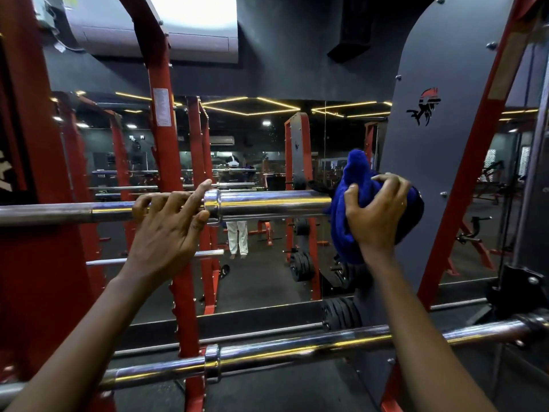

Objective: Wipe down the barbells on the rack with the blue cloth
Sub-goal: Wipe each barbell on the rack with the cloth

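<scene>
A chrome barbell (267, 203) lies level across the red rack at chest height. My left hand (169, 227) grips its shaft just left of the collar. At the right end of the sleeve, my right hand (375, 212) holds the bunched blue cloth (346, 200) wrapped around the bar's tip, hiding it. A second chrome barbell (297, 349) rests lower on the rack, slanting up to the right beneath both forearms.
Red rack uprights (165, 150) stand left and centre; a dark grey panel with a logo (436, 120) rises at right. A wall mirror behind reflects the gym and a person. Black weight plates (340, 313) are stacked low in the middle.
</scene>
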Demonstrator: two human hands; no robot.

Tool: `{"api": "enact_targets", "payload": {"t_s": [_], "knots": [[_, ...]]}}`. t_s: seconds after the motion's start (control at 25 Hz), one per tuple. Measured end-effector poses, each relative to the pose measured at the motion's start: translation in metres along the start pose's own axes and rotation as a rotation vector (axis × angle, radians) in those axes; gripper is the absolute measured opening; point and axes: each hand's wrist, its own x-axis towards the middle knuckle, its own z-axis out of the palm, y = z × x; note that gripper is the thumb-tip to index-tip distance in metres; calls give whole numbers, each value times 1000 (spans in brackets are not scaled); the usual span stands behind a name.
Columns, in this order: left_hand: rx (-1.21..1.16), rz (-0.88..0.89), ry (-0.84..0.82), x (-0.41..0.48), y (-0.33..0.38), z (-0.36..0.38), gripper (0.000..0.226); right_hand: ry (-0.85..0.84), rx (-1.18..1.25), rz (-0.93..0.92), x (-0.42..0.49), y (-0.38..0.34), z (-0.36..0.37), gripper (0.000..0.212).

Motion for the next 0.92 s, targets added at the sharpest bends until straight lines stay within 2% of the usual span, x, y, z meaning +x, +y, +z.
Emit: {"api": "enact_targets", "payload": {"t_s": [0.12,0.24,0.32,0.4,0.48,0.56,0.68,0.76,0.84,0.92], "knots": [[-16,-15,-6,1,0,0,56,13,97,15,-13,-23,3,34],[-17,-9,14,0,0,0,56,-9,118,-98,-11,-23,-6,35],[-24,-12,20,0,0,0,56,46,107,-127,-3,-7,-12,28],[-36,-24,18,0,1,1,56,136,102,-55,4,4,-12,22],[-54,-36,12,0,1,3,56,153,131,18,-1,-5,-5,23],[-65,-45,13,0,1,4,57,-21,89,-16,-25,-28,6,37],[-55,-52,23,0,2,4,57,-336,-3,-315,-58,-51,13,65],[-51,-50,24,-1,1,4,58,-391,34,-470,-52,-46,14,63],[-62,-52,18,1,0,4,58,-300,105,-459,-34,-38,18,49],[-57,-60,15,1,-1,4,58,-145,170,-311,-27,-43,23,40]]}}
